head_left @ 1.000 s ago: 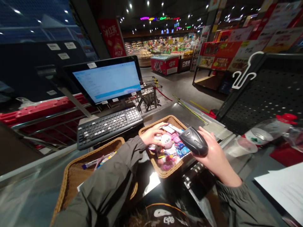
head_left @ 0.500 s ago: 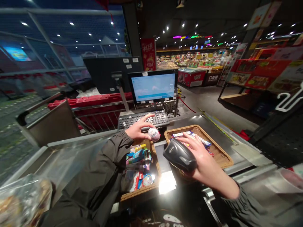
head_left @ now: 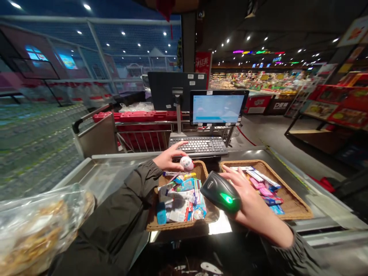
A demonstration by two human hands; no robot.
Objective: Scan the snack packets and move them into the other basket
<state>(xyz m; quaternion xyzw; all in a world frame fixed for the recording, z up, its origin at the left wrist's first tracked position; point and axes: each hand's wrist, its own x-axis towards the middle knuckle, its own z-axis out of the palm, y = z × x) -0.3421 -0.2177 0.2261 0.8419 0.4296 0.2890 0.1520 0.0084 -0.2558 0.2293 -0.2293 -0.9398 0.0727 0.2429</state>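
Note:
Between the thumb and fingers of my left hand [head_left: 170, 158] is a small white and pink egg-shaped package [head_left: 186, 163], its printed label facing the scanner side. It hangs over the far end of the left wicker basket [head_left: 205, 168], which holds several colourful packets [head_left: 184, 195]. My right hand [head_left: 244, 195] is wrapped round a black handheld barcode scanner [head_left: 220, 191] with a green light glowing on its top. Partly behind that hand lies the right wicker basket [head_left: 296, 199], with several boxes and wrapped packets [head_left: 263, 182] in it.
A keyboard [head_left: 198, 145] and a lit monitor [head_left: 217, 109] stand beyond the baskets, with a second screen's back [head_left: 169, 90] beside them. At the lower left lies a clear bag of food [head_left: 43, 230]. A metal-framed cart [head_left: 143, 138] is behind the counter.
The view has swung left, so the surroundings shift right. The scanner's green light, dark before, is now lit. Both hands keep their hold on the egg-shaped package and the scanner.

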